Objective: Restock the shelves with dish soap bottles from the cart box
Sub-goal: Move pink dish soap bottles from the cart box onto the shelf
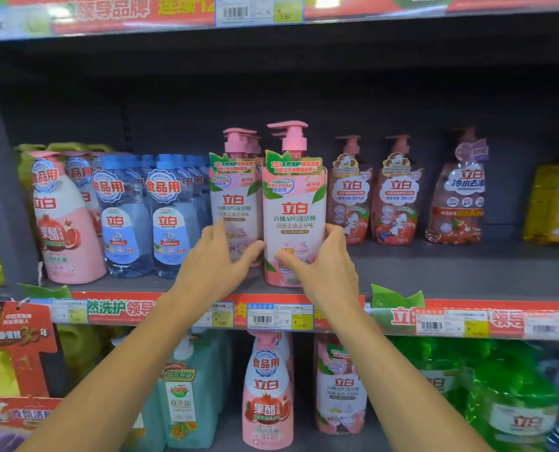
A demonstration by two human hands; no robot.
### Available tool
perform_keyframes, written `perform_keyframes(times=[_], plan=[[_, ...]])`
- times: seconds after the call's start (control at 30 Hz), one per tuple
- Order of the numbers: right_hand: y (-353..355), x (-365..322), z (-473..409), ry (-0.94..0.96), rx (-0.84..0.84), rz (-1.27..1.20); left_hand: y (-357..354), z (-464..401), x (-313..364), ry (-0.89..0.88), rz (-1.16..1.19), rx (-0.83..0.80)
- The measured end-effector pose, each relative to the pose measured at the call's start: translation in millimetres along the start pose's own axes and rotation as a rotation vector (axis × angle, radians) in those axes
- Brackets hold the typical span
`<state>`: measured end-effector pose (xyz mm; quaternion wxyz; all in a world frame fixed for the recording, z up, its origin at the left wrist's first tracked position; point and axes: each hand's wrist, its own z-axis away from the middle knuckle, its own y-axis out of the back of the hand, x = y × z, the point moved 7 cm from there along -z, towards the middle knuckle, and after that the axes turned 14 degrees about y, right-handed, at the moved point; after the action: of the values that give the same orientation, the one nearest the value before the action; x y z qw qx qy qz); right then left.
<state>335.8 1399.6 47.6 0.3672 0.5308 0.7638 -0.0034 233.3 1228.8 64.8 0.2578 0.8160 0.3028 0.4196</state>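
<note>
Two pink pump-top dish soap bottles stand side by side at the middle of the grey shelf (434,275). My right hand (320,265) wraps the lower part of the front bottle (294,203), thumb across its label and fingers behind its right side. My left hand (219,259) grips the bottle just to the left (235,197), fingers on its left side and thumb on its lower front. Both bottles stand upright with their bases on the shelf. More pink pump tops show behind them. The cart box is out of view.
Blue bottles (170,216) and a pink pomegranate bottle (66,223) crowd the left. Red pump bottles (395,197) stand further back on the right, a yellow jug (552,203) at far right. Price tags (279,316) line the shelf edge; more bottles fill the shelf below.
</note>
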Motion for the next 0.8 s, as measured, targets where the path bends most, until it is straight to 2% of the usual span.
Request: perform_keyframes(times=[0.07,0.2,0.4,0.8], plan=[[0,1,0,0.001,0.006,0.004,1,17,-2,-0.035,-0.101,-0.01],[2,0,0,0.021,0.044,0.059,-6,39,-14,-0.089,-0.285,0.094],[0,-4,-8,-0.001,0.013,0.108,-17,41,-19,-0.142,-0.302,0.184],[-17,-2,-30,-0.052,-0.055,0.1,-17,43,-19,-0.193,-0.193,0.317]])
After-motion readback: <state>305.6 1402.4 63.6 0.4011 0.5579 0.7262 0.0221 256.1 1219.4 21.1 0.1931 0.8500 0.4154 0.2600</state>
